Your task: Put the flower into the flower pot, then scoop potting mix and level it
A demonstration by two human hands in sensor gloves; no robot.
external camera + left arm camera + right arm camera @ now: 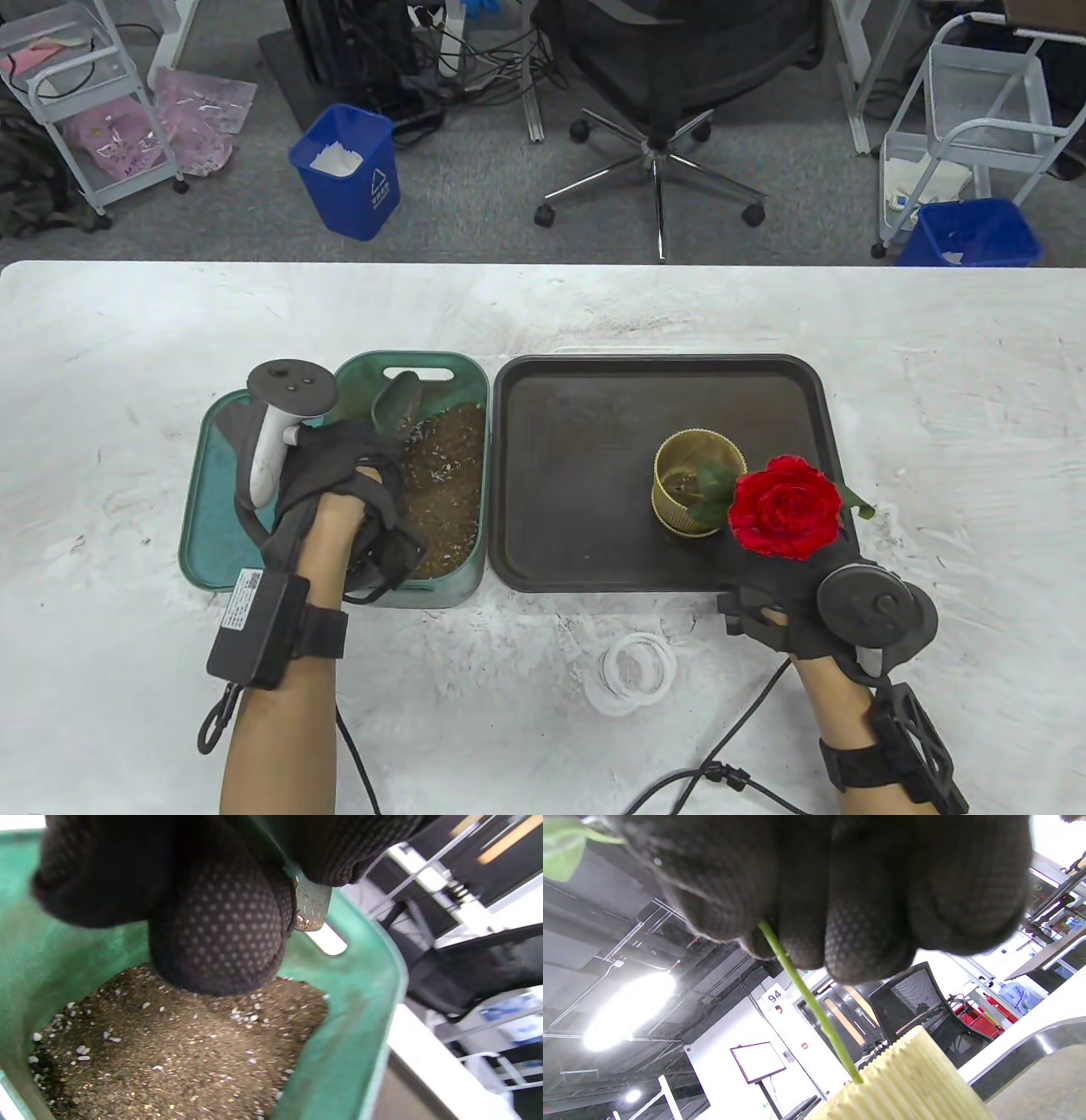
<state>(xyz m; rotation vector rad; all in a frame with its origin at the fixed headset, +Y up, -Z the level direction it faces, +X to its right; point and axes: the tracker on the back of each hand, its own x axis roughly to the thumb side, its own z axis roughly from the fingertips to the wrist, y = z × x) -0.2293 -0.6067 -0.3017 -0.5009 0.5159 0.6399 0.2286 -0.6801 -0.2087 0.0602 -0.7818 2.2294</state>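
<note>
White and scuffed, the desk (136,407) carries one green bin (469,475) of potting mix (445,492) left of centre and one dark tray (577,475) just beside it, their sides nearly touching. My left hand (339,492) reaches in from the near edge over the bin, palm turned down, its fingers (220,929) curled round the handle of one green scoop (397,403); the scoop's bowl points toward the far end of the bin, above the mix, and the left wrist view shows a little mix clinging to its tip. My right hand (789,607) sits at the tray's near right corner, fingers (865,938) bunched and pinching the thin green stem (814,1010) of one red rose (787,507). The stem slants down into one ribbed yellow flower pot (697,492) that stands on the tray, right of its middle, while the bloom hangs tilted over the pot's near right rim. Two clear rings (632,671) lie overlapping on the desk near its front edge, between my two arms. Beyond the far edge I count two blue waste bins (348,170) on the grey floor, one office chair (670,68) between them, and two white wire carts (68,110), one toward each side.
</note>
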